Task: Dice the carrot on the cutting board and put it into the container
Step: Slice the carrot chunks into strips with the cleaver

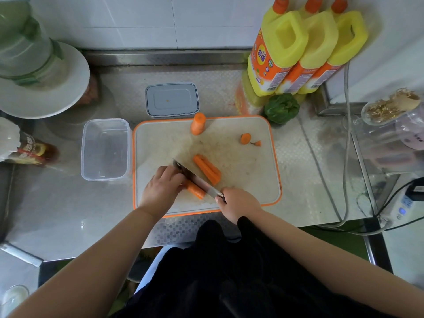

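A white cutting board (241, 171) with an orange rim is laid on a steel counter (68, 210). Near its front edge a carrot piece (195, 191) is held down by the left hand (161, 188), whose fingers are curled together over the piece's left end. A knife (198, 182) is gripped by the right hand (238, 206), the fingers being wrapped round the handle; the blade is set diagonally across the board, just beside the held piece and touching the left fingers. Two long carrot strips (207, 169) are lain side by side just beyond the blade. A carrot chunk (198, 123) is stood upright at the board's far edge, and a round carrot end (246, 138) with a small tip (258, 143) is seen toward the far right corner.

A clear container (105, 149) is placed just left of the board, touching or nearly touching its rim. A grey lid (172, 100) is set behind the board. Three yellow bottles (298, 53) are leaned against the wall at the far right, with a green vegetable (281, 108) in front of them.
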A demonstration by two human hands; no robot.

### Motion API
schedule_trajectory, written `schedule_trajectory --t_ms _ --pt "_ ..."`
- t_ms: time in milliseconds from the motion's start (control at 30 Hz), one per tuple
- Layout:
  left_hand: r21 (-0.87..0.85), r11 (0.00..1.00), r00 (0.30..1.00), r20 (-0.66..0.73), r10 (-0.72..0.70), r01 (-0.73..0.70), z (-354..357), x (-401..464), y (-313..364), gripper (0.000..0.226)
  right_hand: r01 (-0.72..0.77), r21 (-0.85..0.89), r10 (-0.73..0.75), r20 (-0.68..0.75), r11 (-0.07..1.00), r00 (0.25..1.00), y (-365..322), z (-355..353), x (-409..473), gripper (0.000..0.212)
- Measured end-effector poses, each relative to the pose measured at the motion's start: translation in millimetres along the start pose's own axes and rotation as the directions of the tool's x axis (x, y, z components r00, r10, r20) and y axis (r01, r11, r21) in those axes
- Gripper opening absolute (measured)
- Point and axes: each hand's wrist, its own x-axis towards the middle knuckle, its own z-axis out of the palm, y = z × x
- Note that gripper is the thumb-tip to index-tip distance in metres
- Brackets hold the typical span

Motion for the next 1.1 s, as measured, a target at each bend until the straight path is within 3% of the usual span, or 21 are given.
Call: schedule_trajectory --t_ms 167,433,667,1100 --pt "0.056 0.964 0.964 -0.038 0.263 -0.261 11.4 -10.9 6.3 0.014 -0.002 0.039 0.001 0.019 0.999 1.0 -2.8 2.4 -2.3 0.027" --pt "-0.009 0.954 0.95 -0.086 0.299 -0.301 16.7 -13.8 6.6 0.02 0.01 0.061 -0.013 0.034 0.998 0.999 -5.1 3.4 -3.4 0.026" --pt "-0.154 0.979 0.967 -0.236 0.096 -0.134 33.1 -19.3 18.9 0.018 -0.006 0.07 0.005 0.025 0.998 1.0 -10.5 2.6 -3.5 0.029" --pt "-0.171 0.981 0.973 -0.226 0.048 -0.088 44.2 -23.6 13.1 0.015 0.058 0.017 -0.057 -0.043 0.998 0.997 -15.7 -0.9 -20.4 0.026"
